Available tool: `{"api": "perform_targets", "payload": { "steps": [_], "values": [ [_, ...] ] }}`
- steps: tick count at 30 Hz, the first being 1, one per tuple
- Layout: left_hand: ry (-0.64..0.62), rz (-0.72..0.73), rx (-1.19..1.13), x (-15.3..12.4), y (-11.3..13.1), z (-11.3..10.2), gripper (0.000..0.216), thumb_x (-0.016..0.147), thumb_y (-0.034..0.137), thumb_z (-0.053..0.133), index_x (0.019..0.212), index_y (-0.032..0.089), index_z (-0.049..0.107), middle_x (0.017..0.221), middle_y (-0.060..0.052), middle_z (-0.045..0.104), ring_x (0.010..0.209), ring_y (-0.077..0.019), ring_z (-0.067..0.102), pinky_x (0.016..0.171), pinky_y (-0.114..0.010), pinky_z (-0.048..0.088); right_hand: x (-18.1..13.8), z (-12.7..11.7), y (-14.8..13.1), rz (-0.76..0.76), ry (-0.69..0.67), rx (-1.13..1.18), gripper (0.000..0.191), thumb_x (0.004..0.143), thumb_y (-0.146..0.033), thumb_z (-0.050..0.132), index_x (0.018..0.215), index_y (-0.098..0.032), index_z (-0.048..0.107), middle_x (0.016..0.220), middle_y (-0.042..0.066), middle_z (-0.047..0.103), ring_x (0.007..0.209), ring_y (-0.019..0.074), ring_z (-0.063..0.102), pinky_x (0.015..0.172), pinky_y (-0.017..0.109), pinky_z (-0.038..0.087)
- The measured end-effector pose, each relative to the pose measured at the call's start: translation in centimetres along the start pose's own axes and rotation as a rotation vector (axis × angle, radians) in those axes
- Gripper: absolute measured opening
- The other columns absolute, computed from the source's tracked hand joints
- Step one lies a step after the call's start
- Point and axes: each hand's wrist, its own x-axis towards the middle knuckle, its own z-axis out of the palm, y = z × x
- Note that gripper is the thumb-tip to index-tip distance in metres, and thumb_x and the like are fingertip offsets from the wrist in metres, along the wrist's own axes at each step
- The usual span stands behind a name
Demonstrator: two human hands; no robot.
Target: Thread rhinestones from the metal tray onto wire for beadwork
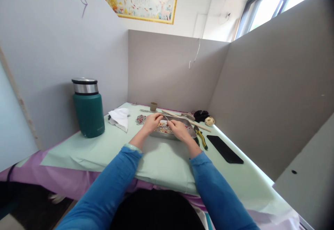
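Over a shallow metal tray point(164, 136), my left hand point(152, 123) is closed in a pinch. Whatever sits between its fingertips is too small to make out. Facing it, my right hand point(179, 129) is closed around a thin, pointed metal tool point(166, 118) whose tip reaches toward the left fingertips. Small mixed beads point(163, 128), gold, red and white, lie in the tray beneath both hands. Left of the tray is a small heap of silvery and red jewellery pieces point(141, 119).
A green flask point(88, 110) and a white cloth point(119, 118) stand at the left. Yellow-handled pliers point(201, 137), a black phone-like slab point(224, 149), wooden sticks point(200, 125) and a pale ball point(209, 121) lie right. A small brown cup point(153, 106) is behind; partitions enclose the table.
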Motion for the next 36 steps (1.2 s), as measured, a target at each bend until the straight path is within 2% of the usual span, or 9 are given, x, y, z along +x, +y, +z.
{"api": "perform_targets", "payload": {
  "steps": [6,12,18,23,28,33,36],
  "values": [
    [0.032,0.000,-0.058,0.02,0.11,0.03,0.021,0.079,0.028,0.049,0.086,0.017,0.065,0.076,-0.002,0.064,0.068,-0.0133,0.054,0.064,-0.022,0.039,-0.15,0.17,-0.21,-0.025,0.033,-0.017,0.038,0.088,-0.043,0.035,0.070,-0.018,0.058,0.069,0.002,0.062,0.064,0.0142,0.051,0.057,0.023,0.029],
    [0.093,-0.061,-0.041,0.01,-0.01,0.07,0.018,0.075,0.030,0.055,0.083,0.017,0.064,0.069,-0.001,0.062,0.063,-0.0131,0.052,0.060,-0.023,0.037,-0.11,0.32,-0.28,-0.023,0.057,-0.048,0.038,0.088,-0.042,0.036,0.069,-0.018,0.059,0.067,0.002,0.061,0.064,0.0142,0.052,0.059,0.023,0.030],
    [0.036,-0.044,-0.089,0.15,-0.30,0.41,0.017,0.076,0.028,0.052,0.082,0.017,0.062,0.071,-0.001,0.062,0.064,-0.0127,0.054,0.060,-0.023,0.040,-0.18,0.27,-0.42,-0.034,0.072,-0.073,0.038,0.088,-0.040,0.036,0.068,-0.017,0.058,0.067,0.002,0.061,0.062,0.0137,0.051,0.058,0.023,0.030],
    [-0.006,-0.072,-0.146,0.15,-0.33,0.61,0.019,0.078,0.028,0.048,0.087,0.016,0.060,0.062,0.001,0.056,0.058,-0.0118,0.051,0.057,-0.022,0.039,-0.22,0.34,-0.42,-0.038,0.078,-0.077,0.038,0.088,-0.041,0.036,0.068,-0.018,0.058,0.065,0.002,0.060,0.062,0.0138,0.051,0.057,0.023,0.030],
    [-0.034,-0.072,-0.180,0.05,0.35,0.43,0.022,0.081,0.028,0.043,0.086,0.015,0.059,0.070,0.000,0.057,0.064,-0.0121,0.050,0.058,-0.022,0.039,-0.21,0.36,-0.46,-0.028,0.078,-0.072,0.036,0.088,-0.039,0.036,0.070,-0.018,0.060,0.066,0.002,0.062,0.063,0.0142,0.053,0.058,0.023,0.031],
    [-0.028,-0.071,-0.219,0.05,0.50,0.37,0.019,0.080,0.028,0.045,0.084,0.015,0.058,0.075,-0.001,0.059,0.070,-0.0128,0.052,0.066,-0.024,0.040,-0.21,0.46,-0.46,-0.031,0.079,-0.067,0.036,0.089,-0.039,0.036,0.070,-0.018,0.059,0.067,0.002,0.062,0.064,0.0142,0.053,0.059,0.023,0.031],
    [-0.004,-0.089,-0.244,0.07,0.29,0.46,0.016,0.078,0.028,0.048,0.081,0.015,0.057,0.070,0.000,0.057,0.065,-0.0120,0.051,0.061,-0.023,0.040,-0.22,0.55,-0.42,-0.035,0.087,-0.077,0.037,0.089,-0.040,0.035,0.068,-0.018,0.057,0.067,0.002,0.061,0.063,0.0140,0.051,0.058,0.023,0.030]
  ]
}}
